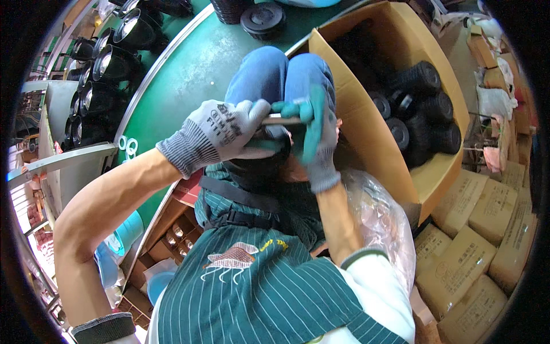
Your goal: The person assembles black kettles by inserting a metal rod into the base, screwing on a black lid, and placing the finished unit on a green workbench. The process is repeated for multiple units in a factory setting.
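Left hand [226,131] fingers gripping a thin tool [282,120]; right hand [314,135] fingers likewise.

Can't really see the black round part [260,166], it's tucked under both gloved palms; thin tool [281,120] mostly buried between the fingers.

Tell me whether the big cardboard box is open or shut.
Open: the brown cardboard box has its flaps up, and black ribbed round parts show inside.

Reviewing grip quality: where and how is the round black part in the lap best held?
Probably by its rim, from the person's right: the black part sits on the lap, its top worked by a slim tool in the left hand, with the right hand already beside it.
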Available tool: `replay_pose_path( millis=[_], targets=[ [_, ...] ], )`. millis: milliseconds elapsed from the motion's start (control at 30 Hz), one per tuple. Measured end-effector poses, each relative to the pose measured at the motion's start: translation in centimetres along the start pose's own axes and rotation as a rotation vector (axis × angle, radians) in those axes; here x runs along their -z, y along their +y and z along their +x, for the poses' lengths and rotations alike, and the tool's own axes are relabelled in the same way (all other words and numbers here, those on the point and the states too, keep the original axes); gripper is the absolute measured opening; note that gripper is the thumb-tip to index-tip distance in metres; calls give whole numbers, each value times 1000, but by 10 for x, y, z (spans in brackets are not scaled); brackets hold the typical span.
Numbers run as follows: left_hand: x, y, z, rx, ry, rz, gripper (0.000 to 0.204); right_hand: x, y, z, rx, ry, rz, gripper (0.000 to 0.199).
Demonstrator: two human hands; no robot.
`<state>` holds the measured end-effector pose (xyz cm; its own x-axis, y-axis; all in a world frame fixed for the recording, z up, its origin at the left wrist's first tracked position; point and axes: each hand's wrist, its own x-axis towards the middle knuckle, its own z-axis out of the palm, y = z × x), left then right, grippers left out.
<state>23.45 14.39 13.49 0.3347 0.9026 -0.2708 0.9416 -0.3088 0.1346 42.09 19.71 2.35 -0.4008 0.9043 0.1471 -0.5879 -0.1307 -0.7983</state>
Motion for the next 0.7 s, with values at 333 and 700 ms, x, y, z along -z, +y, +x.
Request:
replay_pose_path(
  millis=[333,700],
  targets=[
    [-4,-53,7,-237,238,-92,73,4,-22,-35,-168,-146,-372,70],
    [-185,-199,-120,818,581,-55,51,-50,-72,-30,86,-248,-1137,89]
  ],
)
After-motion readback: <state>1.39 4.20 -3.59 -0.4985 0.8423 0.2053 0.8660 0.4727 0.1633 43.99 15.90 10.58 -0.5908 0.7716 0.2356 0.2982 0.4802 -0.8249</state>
